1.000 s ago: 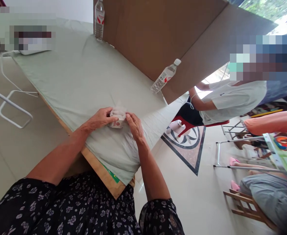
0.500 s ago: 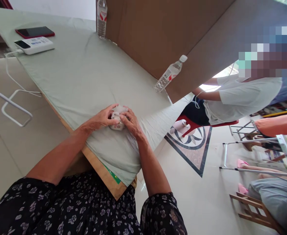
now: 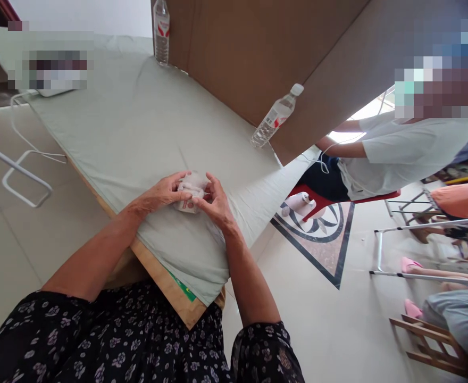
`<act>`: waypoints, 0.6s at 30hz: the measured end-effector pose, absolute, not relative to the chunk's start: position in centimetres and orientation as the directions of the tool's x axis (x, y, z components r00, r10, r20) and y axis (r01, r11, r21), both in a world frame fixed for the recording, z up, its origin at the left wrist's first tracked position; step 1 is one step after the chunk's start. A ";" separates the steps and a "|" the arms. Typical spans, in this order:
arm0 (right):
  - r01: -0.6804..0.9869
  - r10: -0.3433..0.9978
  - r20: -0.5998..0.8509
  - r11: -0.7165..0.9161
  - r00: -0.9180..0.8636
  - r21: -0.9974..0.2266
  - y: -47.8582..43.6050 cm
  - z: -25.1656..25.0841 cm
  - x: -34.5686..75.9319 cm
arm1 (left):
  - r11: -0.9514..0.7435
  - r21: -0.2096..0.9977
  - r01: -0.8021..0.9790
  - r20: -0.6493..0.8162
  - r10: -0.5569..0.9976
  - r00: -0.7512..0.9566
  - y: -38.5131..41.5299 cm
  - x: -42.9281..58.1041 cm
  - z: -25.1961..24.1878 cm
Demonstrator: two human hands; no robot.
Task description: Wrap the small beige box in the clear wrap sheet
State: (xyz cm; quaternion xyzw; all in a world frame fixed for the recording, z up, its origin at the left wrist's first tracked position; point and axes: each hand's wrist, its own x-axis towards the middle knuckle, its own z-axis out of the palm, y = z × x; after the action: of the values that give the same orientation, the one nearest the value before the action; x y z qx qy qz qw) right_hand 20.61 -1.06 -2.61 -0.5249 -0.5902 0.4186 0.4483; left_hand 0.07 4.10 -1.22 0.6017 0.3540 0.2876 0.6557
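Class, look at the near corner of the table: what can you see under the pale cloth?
A wooden edge and a strip of something green show beneath the cloth. The rest is covered, so what the green thing is cannot be told.

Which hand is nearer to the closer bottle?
Right. The right hand is on the side of the small packet toward the bottle; the left hand is on the packet's opposite side, farther from the bottle.
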 end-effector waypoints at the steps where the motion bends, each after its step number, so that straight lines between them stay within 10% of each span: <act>1: 0.237 0.996 0.080 0.087 -0.038 -0.968 -1.0 -2.9 20.4 | 0.088 0.995 0.050 -0.101 0.812 0.574 4.0 0.2 -1.2; 18: 0.149 0.993 0.113 0.106 0.039 -0.983 0.5 -2.4 20.6 | 0.157 0.987 -0.044 -0.106 0.821 0.561 4.2 0.0 -2.0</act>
State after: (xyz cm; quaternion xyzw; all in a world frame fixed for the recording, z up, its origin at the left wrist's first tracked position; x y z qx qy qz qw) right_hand 20.58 0.49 -2.38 -0.5189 -0.5502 0.4217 0.5002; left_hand 0.02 4.19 -1.95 0.5657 0.3434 0.3184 0.6787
